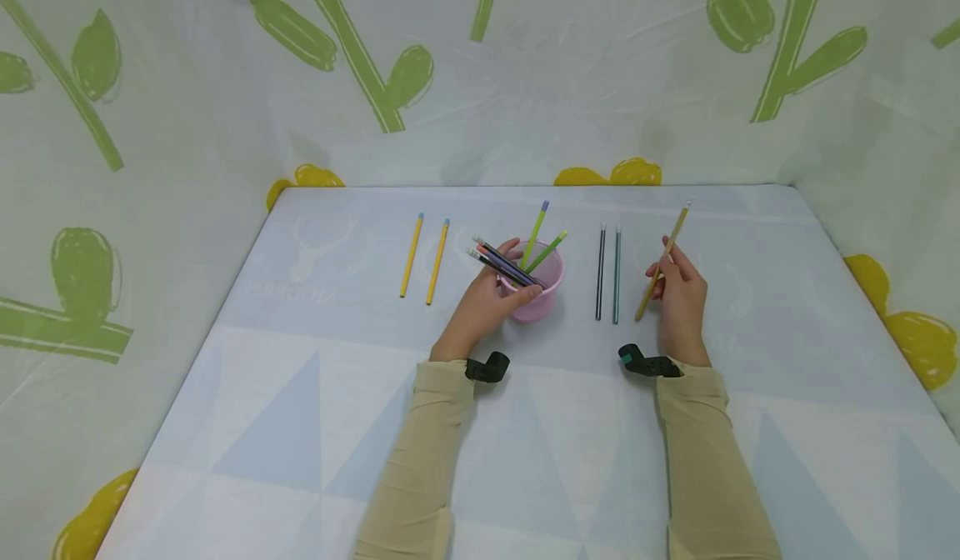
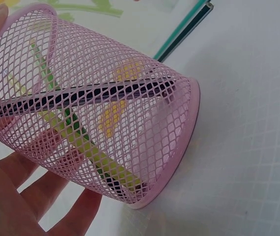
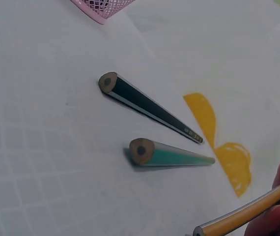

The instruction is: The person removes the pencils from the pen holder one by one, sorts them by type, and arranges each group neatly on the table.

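My left hand [image 1: 480, 310] grips a pink mesh pencil cup [image 1: 534, 308] around its side, fingers behind and thumb near the front rim. Several dark pencils [image 1: 495, 258] lean out of the cup to the left. A yellow-green pencil [image 1: 536, 233] and a green pencil [image 1: 553, 247] stick out at the back and right. Through the mesh [image 2: 140, 118] in the left wrist view, pencil ends show down at the base. Farther right, my right hand [image 1: 684, 306] pinches a gold-yellow pencil [image 1: 678, 227], held slanted with its upper end to the right.
Between cup and right hand, a black pencil [image 1: 600, 272] and a teal pencil [image 1: 617, 277] lie side by side. Left of the cup lie two yellow pencils [image 1: 412, 256], roughly parallel. The patterned tabletop [image 1: 270, 410] meets leaf-print cloth [image 1: 487, 152] at its back edge.
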`<move>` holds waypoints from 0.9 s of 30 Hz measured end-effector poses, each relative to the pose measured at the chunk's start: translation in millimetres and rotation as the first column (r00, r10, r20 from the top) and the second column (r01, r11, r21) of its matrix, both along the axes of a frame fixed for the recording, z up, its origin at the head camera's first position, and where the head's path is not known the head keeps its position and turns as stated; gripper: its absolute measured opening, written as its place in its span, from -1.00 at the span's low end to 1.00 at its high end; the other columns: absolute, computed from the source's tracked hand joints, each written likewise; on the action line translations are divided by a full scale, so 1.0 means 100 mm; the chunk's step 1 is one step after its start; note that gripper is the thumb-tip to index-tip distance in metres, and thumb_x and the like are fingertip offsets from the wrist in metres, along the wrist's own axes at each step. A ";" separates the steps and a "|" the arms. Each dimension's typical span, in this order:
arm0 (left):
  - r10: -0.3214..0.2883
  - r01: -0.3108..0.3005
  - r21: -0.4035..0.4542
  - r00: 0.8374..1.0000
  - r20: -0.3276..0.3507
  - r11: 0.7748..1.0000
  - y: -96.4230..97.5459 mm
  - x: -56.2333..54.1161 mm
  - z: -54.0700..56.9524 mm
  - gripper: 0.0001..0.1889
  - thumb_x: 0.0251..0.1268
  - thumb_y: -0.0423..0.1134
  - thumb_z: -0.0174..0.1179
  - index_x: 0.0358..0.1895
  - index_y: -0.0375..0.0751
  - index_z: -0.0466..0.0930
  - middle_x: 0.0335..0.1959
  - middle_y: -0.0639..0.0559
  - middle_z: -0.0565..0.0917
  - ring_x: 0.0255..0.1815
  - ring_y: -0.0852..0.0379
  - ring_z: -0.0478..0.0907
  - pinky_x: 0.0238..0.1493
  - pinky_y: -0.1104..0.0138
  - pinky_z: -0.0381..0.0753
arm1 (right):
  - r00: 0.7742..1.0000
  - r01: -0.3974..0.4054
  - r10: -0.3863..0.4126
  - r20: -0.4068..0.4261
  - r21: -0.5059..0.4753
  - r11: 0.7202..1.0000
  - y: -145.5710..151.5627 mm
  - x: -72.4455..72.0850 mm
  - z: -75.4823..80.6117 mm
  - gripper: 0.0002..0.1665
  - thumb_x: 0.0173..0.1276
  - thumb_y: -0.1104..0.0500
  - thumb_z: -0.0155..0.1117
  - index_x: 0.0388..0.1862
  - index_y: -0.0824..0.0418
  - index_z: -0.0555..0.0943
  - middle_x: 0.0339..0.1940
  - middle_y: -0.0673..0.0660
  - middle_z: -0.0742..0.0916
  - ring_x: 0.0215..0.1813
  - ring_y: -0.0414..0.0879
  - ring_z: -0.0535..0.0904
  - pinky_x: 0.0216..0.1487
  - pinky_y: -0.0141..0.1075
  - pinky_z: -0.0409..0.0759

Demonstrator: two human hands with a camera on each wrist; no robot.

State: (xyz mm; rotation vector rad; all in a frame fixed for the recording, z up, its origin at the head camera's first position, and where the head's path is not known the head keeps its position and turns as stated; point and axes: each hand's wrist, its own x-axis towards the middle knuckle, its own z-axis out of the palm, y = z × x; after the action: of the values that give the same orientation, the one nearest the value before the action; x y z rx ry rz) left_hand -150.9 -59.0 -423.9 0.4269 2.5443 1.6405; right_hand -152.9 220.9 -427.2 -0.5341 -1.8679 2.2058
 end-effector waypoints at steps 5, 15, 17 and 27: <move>-0.001 0.001 0.005 1.000 0.004 1.000 0.00 0.00 0.00 -0.22 -0.12 0.36 0.14 0.24 0.61 -0.04 0.19 0.27 0.33 0.21 0.17 0.25 0.16 0.06 0.22 | 0.998 -0.026 0.023 0.052 0.071 0.997 0.00 -0.02 -0.03 -0.49 0.32 0.24 -0.03 0.24 -0.10 0.37 -0.36 0.05 0.54 -0.52 -0.20 0.26 -0.54 -0.52 0.32; 0.002 -0.002 0.004 1.000 0.005 1.000 0.00 0.00 0.01 -0.23 -0.11 0.35 0.13 0.24 0.61 -0.03 0.19 0.27 0.33 0.21 0.16 0.25 0.16 0.06 0.21 | 0.981 -0.179 0.127 0.144 0.454 0.873 -0.01 -0.02 -0.14 -0.36 0.32 0.18 -0.12 0.35 -0.23 0.11 -0.06 0.06 0.51 -0.13 -0.12 0.33 -0.25 -0.43 0.38; -0.001 0.001 0.005 1.000 0.005 1.000 0.00 0.00 0.02 -0.23 -0.11 0.36 0.13 0.24 0.60 -0.03 0.20 0.27 0.32 0.21 0.15 0.25 0.16 0.06 0.21 | 0.979 -0.196 0.137 0.153 0.502 0.842 0.00 -0.03 -0.16 -0.34 0.31 0.19 -0.12 0.36 -0.20 0.09 -0.04 0.07 0.52 -0.14 -0.11 0.34 -0.24 -0.42 0.38; 0.005 -0.006 0.005 1.000 0.015 1.000 0.00 0.02 0.00 -0.22 -0.13 0.37 0.14 0.24 0.62 -0.04 0.19 0.28 0.33 0.21 0.16 0.25 0.16 0.06 0.21 | 0.954 -0.299 0.197 0.228 0.629 0.718 0.02 -0.03 -0.16 -0.25 0.21 0.28 -0.06 0.40 -0.02 0.08 0.03 0.16 0.51 -0.18 -0.04 0.42 -0.25 -0.31 0.42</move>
State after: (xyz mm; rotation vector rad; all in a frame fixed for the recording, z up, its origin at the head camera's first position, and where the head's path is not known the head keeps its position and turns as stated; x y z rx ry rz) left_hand -149.4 -58.9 -423.4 0.4070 2.5332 1.6466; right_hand -156.3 222.5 -442.8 -0.3149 -2.7384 1.4619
